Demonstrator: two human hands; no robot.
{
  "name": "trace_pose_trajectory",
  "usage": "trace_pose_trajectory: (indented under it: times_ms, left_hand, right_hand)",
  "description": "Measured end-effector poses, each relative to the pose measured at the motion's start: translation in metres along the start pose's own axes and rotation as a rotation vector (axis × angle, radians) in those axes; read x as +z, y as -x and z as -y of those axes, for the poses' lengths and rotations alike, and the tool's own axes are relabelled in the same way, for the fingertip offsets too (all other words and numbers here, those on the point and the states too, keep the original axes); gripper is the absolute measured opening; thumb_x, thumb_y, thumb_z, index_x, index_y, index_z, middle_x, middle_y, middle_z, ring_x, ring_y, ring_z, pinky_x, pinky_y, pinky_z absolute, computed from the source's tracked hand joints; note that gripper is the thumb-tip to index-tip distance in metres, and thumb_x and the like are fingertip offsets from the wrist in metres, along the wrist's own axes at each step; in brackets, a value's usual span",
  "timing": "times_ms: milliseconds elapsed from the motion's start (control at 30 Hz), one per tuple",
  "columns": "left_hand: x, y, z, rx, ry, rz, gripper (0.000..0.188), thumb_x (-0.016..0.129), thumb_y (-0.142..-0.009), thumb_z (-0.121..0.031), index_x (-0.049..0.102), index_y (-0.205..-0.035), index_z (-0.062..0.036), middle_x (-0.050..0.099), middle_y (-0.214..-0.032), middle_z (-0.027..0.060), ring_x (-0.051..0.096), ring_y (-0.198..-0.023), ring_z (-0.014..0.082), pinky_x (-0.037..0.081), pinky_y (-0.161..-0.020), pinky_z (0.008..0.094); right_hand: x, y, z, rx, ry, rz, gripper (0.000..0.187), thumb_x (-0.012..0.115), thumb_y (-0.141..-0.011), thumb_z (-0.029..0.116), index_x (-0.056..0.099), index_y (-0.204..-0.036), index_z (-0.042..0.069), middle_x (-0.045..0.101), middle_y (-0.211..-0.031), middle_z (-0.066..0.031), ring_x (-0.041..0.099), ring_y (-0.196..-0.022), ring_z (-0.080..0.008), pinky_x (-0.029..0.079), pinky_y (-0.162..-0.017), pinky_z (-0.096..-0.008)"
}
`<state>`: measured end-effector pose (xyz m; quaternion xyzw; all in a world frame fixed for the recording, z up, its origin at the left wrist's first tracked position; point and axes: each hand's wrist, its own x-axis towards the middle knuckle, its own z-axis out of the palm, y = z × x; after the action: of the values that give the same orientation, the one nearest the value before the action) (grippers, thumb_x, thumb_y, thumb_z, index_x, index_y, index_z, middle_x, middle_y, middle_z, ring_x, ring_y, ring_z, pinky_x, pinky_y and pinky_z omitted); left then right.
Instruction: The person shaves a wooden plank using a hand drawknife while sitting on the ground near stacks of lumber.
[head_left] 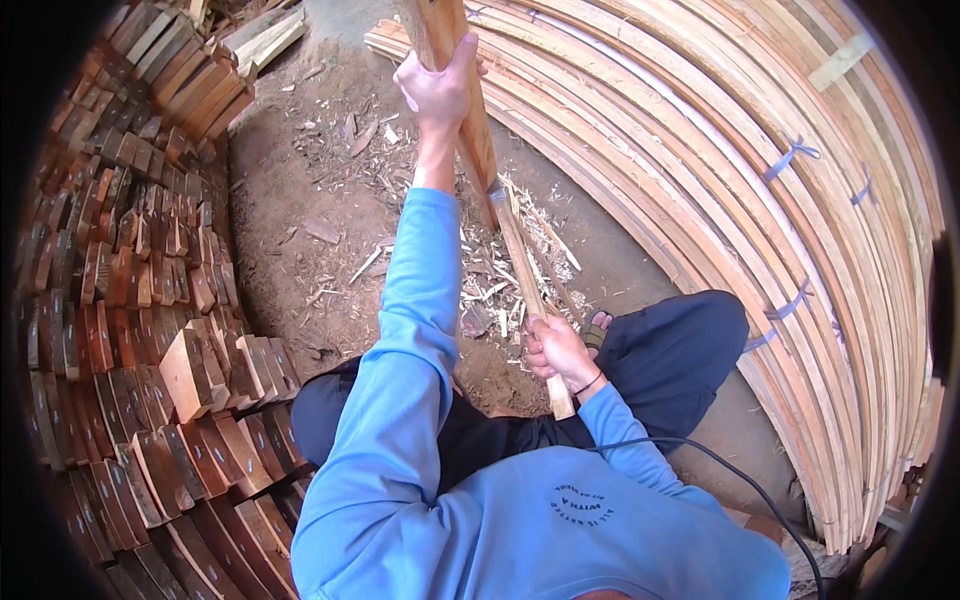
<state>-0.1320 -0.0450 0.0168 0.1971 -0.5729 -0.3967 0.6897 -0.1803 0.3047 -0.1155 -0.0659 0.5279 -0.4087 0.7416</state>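
My left hand point(437, 88) is closed around the upper part of a thick, rough wooden post point(478, 135), which stands tilted in front of me. In my right hand point(560, 350), near my right knee, is the lower end of a long wooden tool handle point(523, 258). A small patch of grey metal point(496, 190) shows at the handle's far end, right beside the post. Which kind of tool it is cannot be told, as most of its head is hidden. Pale wood chips point(490, 285) lie scattered on the ground around the post's foot.
Stacks of short cut wood blocks point(150, 300) rise close on my left. Long thin planks point(640, 140), tied with blue strips point(790, 158), curve along the right. A black cable point(740, 476) crosses my right side. Bare soil point(285, 200) lies ahead.
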Motion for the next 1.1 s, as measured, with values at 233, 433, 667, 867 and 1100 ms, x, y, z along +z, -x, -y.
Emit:
trace_pose_trajectory:
  times_ms: [233, 433, 667, 867, 1100]
  left_hand:
    - [-0.014, 0.005, -0.011, -0.117, 0.116, -0.081, 0.018, 0.075, -0.091, -0.008, 0.07, -0.097, 0.0077, 0.071, -0.073, 0.0098, 0.07, -0.061, 0.0166, 0.058, -0.056, 0.0297]
    - [-0.051, 0.005, -0.023, -0.228, -0.003, -0.054, 0.025, 0.079, -0.091, -0.017, 0.07, -0.1, 0.0052, 0.073, -0.081, 0.0121, 0.074, -0.07, 0.0213, 0.061, -0.067, 0.0328]
    - [-0.032, 0.033, -0.05, -0.273, -0.102, 0.091, 0.024, 0.079, -0.091, -0.02, 0.075, -0.098, 0.0028, 0.077, -0.086, 0.0105, 0.073, -0.08, 0.016, 0.057, -0.077, 0.0293]
    - [0.016, 0.056, -0.062, -0.177, -0.341, 0.361, 0.043, 0.086, -0.082, -0.032, 0.074, -0.105, 0.0018, 0.077, -0.092, 0.0133, 0.074, -0.088, 0.0232, 0.058, -0.081, 0.0362]
    - [-0.071, -0.087, -0.193, 0.071, -1.034, 0.962, 0.059, 0.078, -0.092, -0.042, 0.065, -0.132, -0.0003, 0.073, -0.118, 0.0198, 0.071, -0.105, 0.0296, 0.057, -0.093, 0.0448]
  right_hand:
    - [-0.019, -0.004, 0.0, 0.002, 0.066, 0.007, 0.026, 0.044, -0.111, 0.035, 0.045, -0.096, 0.014, 0.037, -0.067, 0.004, 0.031, -0.046, -0.0046, 0.024, -0.035, -0.0248]
    - [-0.018, 0.002, -0.002, -0.244, 0.445, -0.095, 0.036, 0.054, -0.107, 0.039, 0.05, -0.109, 0.004, 0.052, -0.073, -0.0011, 0.049, -0.047, -0.01, 0.041, -0.037, -0.0269]
    - [0.003, 0.033, 0.122, -1.129, 1.05, -0.454, 0.063, 0.07, -0.095, 0.034, 0.049, -0.139, -0.007, 0.06, -0.132, -0.0282, 0.058, -0.127, -0.0398, 0.045, -0.109, -0.0477]
    - [0.083, 0.008, 0.254, -1.654, 1.135, -0.516, 0.099, 0.077, -0.087, 0.042, 0.024, -0.153, -0.009, 0.063, -0.125, -0.0333, 0.065, -0.116, -0.0445, 0.054, -0.098, -0.0491]
    - [0.069, 0.011, 0.28, -1.433, 1.083, -0.565, 0.095, 0.074, -0.092, 0.034, 0.018, -0.153, -0.012, 0.066, -0.11, -0.0377, 0.069, -0.098, -0.0504, 0.057, -0.082, -0.052]
